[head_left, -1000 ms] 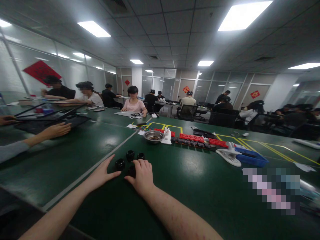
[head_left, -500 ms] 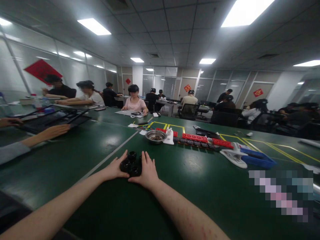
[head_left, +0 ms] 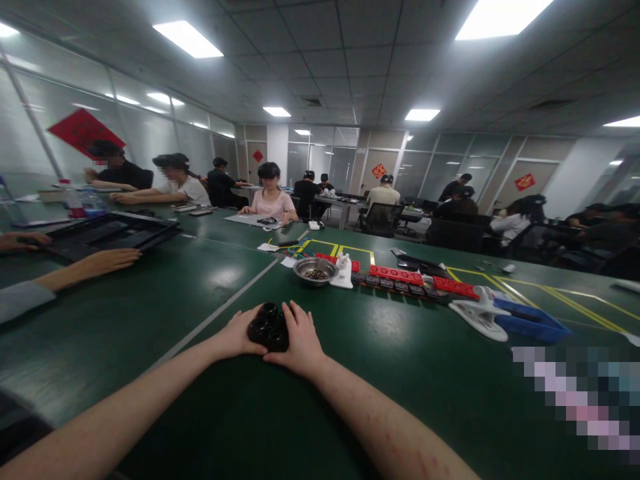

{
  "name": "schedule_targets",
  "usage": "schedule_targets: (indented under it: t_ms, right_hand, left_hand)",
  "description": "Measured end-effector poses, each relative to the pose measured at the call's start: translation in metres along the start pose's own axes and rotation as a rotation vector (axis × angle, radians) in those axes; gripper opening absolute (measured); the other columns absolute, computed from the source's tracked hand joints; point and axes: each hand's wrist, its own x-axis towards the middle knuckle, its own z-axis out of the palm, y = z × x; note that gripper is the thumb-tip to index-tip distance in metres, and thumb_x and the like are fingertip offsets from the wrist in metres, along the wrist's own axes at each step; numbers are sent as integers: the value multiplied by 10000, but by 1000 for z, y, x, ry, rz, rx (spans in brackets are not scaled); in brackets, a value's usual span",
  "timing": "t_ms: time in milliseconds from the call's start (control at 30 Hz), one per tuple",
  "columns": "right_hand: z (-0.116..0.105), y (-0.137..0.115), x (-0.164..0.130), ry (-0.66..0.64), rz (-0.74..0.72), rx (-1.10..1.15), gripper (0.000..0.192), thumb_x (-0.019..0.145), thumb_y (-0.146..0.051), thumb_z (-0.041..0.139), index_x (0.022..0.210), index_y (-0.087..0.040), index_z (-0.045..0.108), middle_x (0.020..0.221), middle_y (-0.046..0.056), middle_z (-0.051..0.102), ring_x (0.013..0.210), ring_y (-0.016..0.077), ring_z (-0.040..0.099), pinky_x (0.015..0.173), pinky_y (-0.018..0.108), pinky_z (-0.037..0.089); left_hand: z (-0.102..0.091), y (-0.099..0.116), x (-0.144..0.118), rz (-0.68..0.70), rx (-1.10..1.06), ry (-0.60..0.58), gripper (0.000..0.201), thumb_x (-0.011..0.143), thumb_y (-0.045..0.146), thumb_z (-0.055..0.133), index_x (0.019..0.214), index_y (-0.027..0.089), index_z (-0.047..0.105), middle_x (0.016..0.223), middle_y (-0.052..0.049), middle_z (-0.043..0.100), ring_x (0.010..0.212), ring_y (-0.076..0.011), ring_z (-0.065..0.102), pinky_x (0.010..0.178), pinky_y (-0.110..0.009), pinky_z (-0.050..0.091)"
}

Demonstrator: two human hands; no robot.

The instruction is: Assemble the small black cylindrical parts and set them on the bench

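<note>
Knobs, small, black and round, sit bunched in one cluster on the green counter, straight ahead of me. My left hand cups the cluster from its left side, my right hand from its right; each grip is half-curled against the outer pieces, pressing inward, not clamped on any single one. Held this way the pieces touch one another and cannot roll apart. I read no marking on them.

Beyond, near the centre line, stands a metal bowl with dark bits inside, a white piece just beside it. Red strips run rightward, then a white clamp and a blue tray. Red wall signs hang far off; their characters are too small to read.
</note>
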Motion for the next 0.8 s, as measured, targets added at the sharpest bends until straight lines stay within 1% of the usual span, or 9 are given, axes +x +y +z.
schedule_targets:
  t_ms: [100, 167, 300, 400, 467, 533, 633, 700, 800]
  right_hand:
    - [-1, 2, 5, -28, -84, -28, 1146, 442, -531, 724, 1343, -177, 111, 1407, 152, 121, 1281, 321, 78, 1008, 537, 72]
    - [-1, 4, 8, -57, -124, -17, 1118, 465, -546, 708, 1343, -178, 122, 1406, 150, 126, 1281, 323, 75, 1006, 537, 88]
    - [0, 8, 12, -80, -150, 12, 974, 548, -518, 677, 1327, -183, 198, 1385, 140, 192, 1266, 323, 123, 1002, 514, 154]
    - [-1, 10, 10, -78, -175, -5, 931, 567, -499, 674, 1318, -178, 229, 1376, 138, 209, 1256, 325, 140, 1007, 501, 156]
    - [-5, 12, 7, -84, -190, -26, 916, 575, -491, 674, 1315, -168, 240, 1368, 143, 224, 1252, 324, 150, 1013, 492, 146]
    - [-12, 16, 2, -96, -195, -44, 909, 585, -486, 670, 1317, -169, 235, 1365, 145, 231, 1252, 321, 156, 1013, 495, 142]
    - [-25, 26, -9, -104, -181, -65, 907, 584, -462, 678, 1321, -195, 221, 1368, 130, 235, 1252, 317, 167, 1010, 503, 143]
    - [-36, 35, -18, -98, -157, -70, 900, 578, -436, 687, 1318, -207, 229, 1366, 120, 242, 1250, 315, 177, 1009, 499, 151]
    - [-53, 54, -36, -79, -105, -70, 864, 583, -390, 686, 1309, -199, 257, 1359, 115, 256, 1249, 309, 183, 1012, 487, 164]
  left_hand:
    - [-4, 1, 3, 37, -48, -16, 999, 505, 441, 727, 1309, 179, 195, 1315, -135, 362, 1198, -306, 336, 995, -444, 235]
    - [-6, 2, 5, 58, -100, -24, 1010, 496, 425, 739, 1304, 178, 186, 1309, -137, 355, 1175, -301, 365, 968, -419, 294]
    - [-4, 3, 8, 36, -112, 4, 984, 492, 427, 743, 1279, 164, 215, 1277, -145, 375, 1156, -310, 382, 960, -421, 306]
    - [0, 3, 9, 32, -103, 15, 979, 489, 438, 744, 1269, 164, 219, 1267, -144, 382, 1146, -310, 392, 952, -424, 315]
    - [4, 7, 10, 39, -106, 19, 976, 497, 443, 741, 1269, 161, 215, 1262, -144, 385, 1140, -303, 400, 949, -415, 323]
    - [8, 15, 12, 34, -105, 24, 963, 507, 450, 733, 1268, 162, 219, 1266, -143, 381, 1144, -302, 394, 952, -413, 320]
    - [17, 33, 20, 26, -94, 20, 948, 494, 455, 735, 1257, 171, 248, 1285, -139, 367, 1157, -314, 376, 968, -430, 296]
    - [25, 49, 28, 30, -93, 9, 940, 486, 453, 737, 1251, 179, 265, 1291, -135, 368, 1156, -320, 378, 972, -444, 286]
    - [39, 77, 45, 47, -99, -8, 952, 497, 459, 729, 1262, 154, 250, 1276, -148, 396, 1164, -323, 376, 995, -454, 245]
